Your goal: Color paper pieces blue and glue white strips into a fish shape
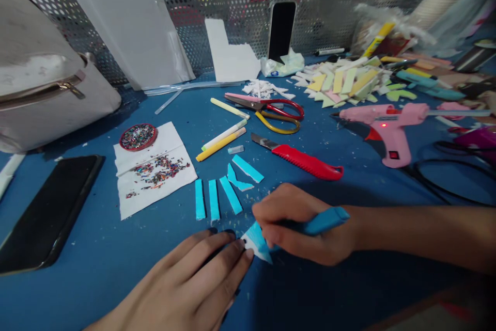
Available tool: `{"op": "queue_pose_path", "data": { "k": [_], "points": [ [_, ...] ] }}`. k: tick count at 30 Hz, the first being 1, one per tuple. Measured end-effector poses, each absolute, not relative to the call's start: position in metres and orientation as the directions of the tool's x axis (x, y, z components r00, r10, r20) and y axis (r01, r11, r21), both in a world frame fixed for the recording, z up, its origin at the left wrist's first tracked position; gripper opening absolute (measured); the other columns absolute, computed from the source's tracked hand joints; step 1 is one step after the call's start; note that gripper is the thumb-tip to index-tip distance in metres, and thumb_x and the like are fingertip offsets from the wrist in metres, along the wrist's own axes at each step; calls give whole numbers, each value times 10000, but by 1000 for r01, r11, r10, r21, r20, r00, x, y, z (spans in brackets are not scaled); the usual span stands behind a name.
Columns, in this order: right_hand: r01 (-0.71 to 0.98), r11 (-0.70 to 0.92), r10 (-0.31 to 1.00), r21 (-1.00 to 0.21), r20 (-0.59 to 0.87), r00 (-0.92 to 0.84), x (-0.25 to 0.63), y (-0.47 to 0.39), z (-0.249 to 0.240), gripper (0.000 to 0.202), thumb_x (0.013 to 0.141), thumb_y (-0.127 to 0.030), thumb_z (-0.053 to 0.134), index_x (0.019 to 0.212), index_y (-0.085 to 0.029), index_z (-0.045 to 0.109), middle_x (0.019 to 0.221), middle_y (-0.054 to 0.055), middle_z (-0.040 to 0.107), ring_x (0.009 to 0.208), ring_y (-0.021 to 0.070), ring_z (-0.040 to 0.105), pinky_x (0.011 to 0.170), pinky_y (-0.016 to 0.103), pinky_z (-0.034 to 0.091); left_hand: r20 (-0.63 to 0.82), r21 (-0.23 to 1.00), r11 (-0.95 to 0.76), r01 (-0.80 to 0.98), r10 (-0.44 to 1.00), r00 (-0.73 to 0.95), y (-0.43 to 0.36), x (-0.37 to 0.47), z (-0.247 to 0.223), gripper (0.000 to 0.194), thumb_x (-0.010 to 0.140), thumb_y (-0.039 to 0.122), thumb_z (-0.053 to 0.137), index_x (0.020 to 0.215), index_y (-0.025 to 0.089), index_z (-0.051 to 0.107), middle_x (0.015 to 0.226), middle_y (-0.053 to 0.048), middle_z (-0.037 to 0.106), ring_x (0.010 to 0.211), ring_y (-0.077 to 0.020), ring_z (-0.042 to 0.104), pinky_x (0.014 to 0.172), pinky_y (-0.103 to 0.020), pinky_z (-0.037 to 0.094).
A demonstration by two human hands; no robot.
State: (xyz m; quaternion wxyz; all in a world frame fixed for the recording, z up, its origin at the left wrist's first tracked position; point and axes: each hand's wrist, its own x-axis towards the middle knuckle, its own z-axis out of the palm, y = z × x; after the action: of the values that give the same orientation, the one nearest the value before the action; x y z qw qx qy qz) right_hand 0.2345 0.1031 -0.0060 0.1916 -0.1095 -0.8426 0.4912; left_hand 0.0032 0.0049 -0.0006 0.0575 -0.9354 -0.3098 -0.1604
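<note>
A blue marker (325, 221) is gripped in my right hand (298, 222), its fingers wrapped round it like a pen. Under that hand lies a small white piece (258, 246), partly coloured blue. The fingertips of my left hand (197, 274) press on its left edge, with the fingers stretched out nearly flat on the table. The marker's tip is hidden behind my right fingers. Just beyond my hands lie several blue-coloured strips (214, 200), set in a loose fan. A red utility knife (306, 161) rests past my right hand, blade pointing left.
Scissors (267, 109) and yellow and green markers (220, 144) lie mid-table. A pink glue gun (387, 124) with its light on stands right, before heaped pale cut pieces (344, 80). Left are a phone (54, 209), a glitter-strewn paper (155, 202) and a bag (46, 98). Another phone (281, 31) stands upright behind.
</note>
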Motion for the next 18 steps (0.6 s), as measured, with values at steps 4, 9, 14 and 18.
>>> {"op": "queue_pose_path", "data": {
  "k": [4, 9, 14, 18],
  "points": [
    [43, 482, 418, -875, 187, -889, 234, 103, -5, 309, 978, -275, 415, 685, -182, 378, 606, -51, 345, 543, 76, 330, 523, 216, 283, 329, -5, -806, 592, 558, 762, 6, 3, -1, 348, 1046, 223, 346, 1253, 201, 625, 1154, 18, 691, 1091, -154, 616, 957, -242, 495],
    [19, 460, 390, -888, 183, -902, 235, 104, -5, 280, 955, -259, 458, 693, -176, 402, 608, -49, 377, 547, 72, 353, 529, 213, 296, 322, -13, -808, 589, 554, 768, 5, 3, -2, 345, 1042, 220, 354, 1256, 201, 624, 1157, 24, 693, 1079, -159, 623, 954, -244, 500],
    [14, 456, 373, -890, 176, -911, 235, 104, -5, 297, 949, -244, 460, 670, -177, 384, 590, -53, 363, 539, 70, 346, 516, 212, 280, 338, 1, -800, 600, 565, 753, 4, 4, -2, 335, 1039, 207, 366, 1239, 202, 635, 1133, 25, 699, 1072, -149, 627, 972, -239, 489],
    [18, 468, 403, -883, 196, -894, 234, 104, -5, 283, 944, -248, 468, 681, -178, 388, 605, -52, 375, 548, 72, 336, 528, 213, 284, 326, 3, -807, 591, 560, 762, 4, 3, -3, 332, 1038, 209, 371, 1242, 196, 633, 1148, 22, 696, 1079, -160, 630, 966, -246, 494]
  ]
}}
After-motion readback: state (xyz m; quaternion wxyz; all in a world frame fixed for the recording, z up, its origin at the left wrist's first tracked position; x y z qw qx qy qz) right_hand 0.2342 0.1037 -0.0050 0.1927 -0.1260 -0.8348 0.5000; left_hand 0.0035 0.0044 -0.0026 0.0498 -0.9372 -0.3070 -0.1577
